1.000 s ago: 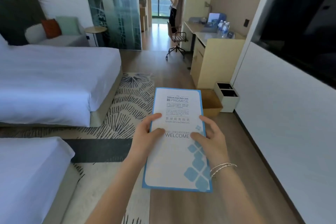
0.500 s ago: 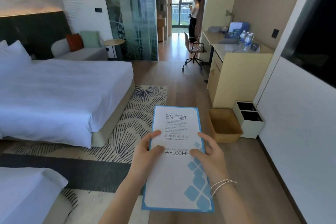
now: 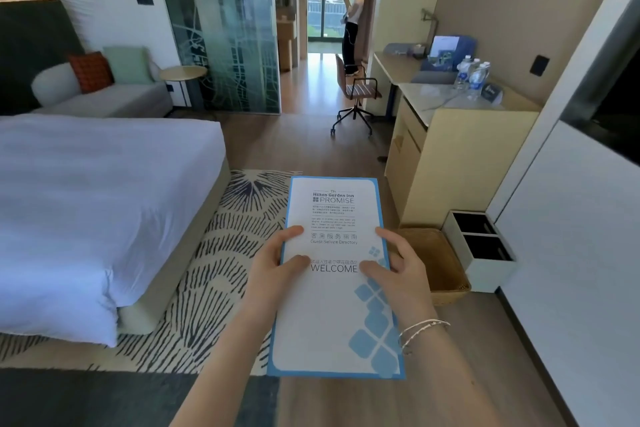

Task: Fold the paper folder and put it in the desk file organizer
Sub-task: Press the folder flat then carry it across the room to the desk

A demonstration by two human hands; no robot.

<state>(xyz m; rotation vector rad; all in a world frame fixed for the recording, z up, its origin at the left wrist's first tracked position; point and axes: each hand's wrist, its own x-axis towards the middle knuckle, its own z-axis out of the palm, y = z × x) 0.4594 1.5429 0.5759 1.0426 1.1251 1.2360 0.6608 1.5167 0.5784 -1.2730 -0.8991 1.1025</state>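
I hold a tall white paper folder [image 3: 334, 315] with a blue border and "WELCOME" print, folded shut, out in front of me over the floor. My left hand [image 3: 273, 263] grips its left edge with the thumb on the front. Gripping the right edge is my right hand [image 3: 398, 270], thumb next to the word WELCOME. A blue desk file organizer [image 3: 446, 54] with papers in it stands far off on the desk [image 3: 391, 68] against the right wall.
A white bed [image 3: 97, 198] fills the left, with a patterned rug [image 3: 221, 253] beside it. To the right are a cream cabinet [image 3: 450, 163] with water bottles [image 3: 472, 74], a woven basket [image 3: 440, 263] and a white bin [image 3: 481, 246]. A swivel chair [image 3: 356, 94] and a standing person [image 3: 353, 21] lie ahead.
The view has risen and moved forward along the room, so the desk and cabinet look closer. Both hands keep the same hold on the folder.
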